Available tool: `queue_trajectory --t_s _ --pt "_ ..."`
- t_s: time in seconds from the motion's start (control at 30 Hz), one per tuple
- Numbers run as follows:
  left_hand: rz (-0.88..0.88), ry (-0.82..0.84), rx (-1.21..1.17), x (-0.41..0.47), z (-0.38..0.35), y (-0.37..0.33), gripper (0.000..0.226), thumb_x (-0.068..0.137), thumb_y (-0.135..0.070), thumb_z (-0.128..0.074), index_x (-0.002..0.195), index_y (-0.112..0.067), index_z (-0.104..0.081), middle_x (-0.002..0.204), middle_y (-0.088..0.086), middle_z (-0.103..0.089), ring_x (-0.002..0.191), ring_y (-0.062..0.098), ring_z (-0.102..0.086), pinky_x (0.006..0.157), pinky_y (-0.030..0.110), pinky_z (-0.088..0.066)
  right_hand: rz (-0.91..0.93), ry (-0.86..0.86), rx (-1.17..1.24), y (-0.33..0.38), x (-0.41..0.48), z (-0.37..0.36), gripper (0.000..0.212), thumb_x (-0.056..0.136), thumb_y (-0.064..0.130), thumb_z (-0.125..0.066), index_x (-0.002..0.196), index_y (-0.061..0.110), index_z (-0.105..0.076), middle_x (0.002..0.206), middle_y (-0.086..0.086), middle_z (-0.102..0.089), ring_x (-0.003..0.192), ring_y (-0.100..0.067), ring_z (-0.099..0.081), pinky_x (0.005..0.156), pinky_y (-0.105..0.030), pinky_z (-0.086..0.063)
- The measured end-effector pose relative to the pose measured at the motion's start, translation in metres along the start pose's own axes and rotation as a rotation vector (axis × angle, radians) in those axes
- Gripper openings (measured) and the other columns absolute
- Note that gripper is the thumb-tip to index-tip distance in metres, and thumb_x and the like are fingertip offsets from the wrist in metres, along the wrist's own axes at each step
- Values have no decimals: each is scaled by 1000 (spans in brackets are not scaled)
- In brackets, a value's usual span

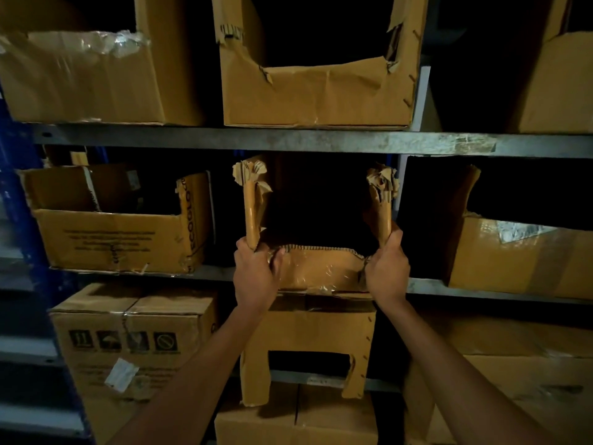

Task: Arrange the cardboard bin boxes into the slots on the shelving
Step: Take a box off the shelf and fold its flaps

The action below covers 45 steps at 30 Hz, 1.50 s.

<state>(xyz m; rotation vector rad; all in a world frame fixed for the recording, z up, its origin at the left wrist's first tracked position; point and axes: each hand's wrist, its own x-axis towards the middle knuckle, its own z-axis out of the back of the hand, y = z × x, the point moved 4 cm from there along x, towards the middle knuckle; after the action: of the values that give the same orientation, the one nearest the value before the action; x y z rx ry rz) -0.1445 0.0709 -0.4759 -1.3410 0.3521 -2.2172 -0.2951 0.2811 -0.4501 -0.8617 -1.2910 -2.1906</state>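
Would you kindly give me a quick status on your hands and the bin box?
Left hand and right hand each gripping a front corner of the torn brown cardboard bin box. Box in middle slot of grey metal shelf. Nothing blocking.

Vertical print on the left middle-shelf bin box (119, 234) reads roughly "ECOOLO"; the lines on its front are too blurred to read. The sealed carton (134, 364) at lower left bears four handling pictograms.
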Motion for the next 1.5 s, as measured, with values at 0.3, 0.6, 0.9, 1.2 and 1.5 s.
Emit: queue_trajectory --t_s 0.3,0.6,0.9,1.2,1.5 --pt "-14 47 -22 1 1 4 35 98 -51 -45 93 -19 -58 128 7 -37 108 21 -48 82 39 -55 -76 94 35 6 0 11 54 97 13 -52 143 8 -24 109 -20 -64 92 -35 -65 72 -44 -56" --pt "-154 -72 -221 -60 15 -27 46 97 -37 -55 138 -18 -47 156 21 -14 142 37 -20 112 51 -33 -209 165 234 6 -43 42 70 97 25 -59 153 17 -19 131 2 -53 118 -8 -47 98 -27 -40" --pt "266 188 -919 -181 -34 -85 23 99 -11 -53 122 -13 -56 120 -1 -55 110 1 -53 86 13 -46 -456 27 414 -38 -122 89 42 94 19 -62 134 25 -50 115 4 -69 103 -8 -66 93 -42 -54" --pt "1227 646 -1154 -271 -130 -145 12 102 -22 -46 105 -20 -58 102 3 -62 91 19 -60 82 36 -49 -844 -107 586 -151 -156 165 17 95 8 -56 106 17 -64 102 -13 -73 84 -27 -67 71 -27 -54" --pt "1233 367 -891 -287 -189 -174 16 101 -28 -47 110 -18 -56 104 -3 -55 100 17 -51 90 33 -39 -1073 -85 591 -302 -144 209 24 95 7 -55 112 21 -63 109 -5 -67 99 -24 -66 80 -32 -55"
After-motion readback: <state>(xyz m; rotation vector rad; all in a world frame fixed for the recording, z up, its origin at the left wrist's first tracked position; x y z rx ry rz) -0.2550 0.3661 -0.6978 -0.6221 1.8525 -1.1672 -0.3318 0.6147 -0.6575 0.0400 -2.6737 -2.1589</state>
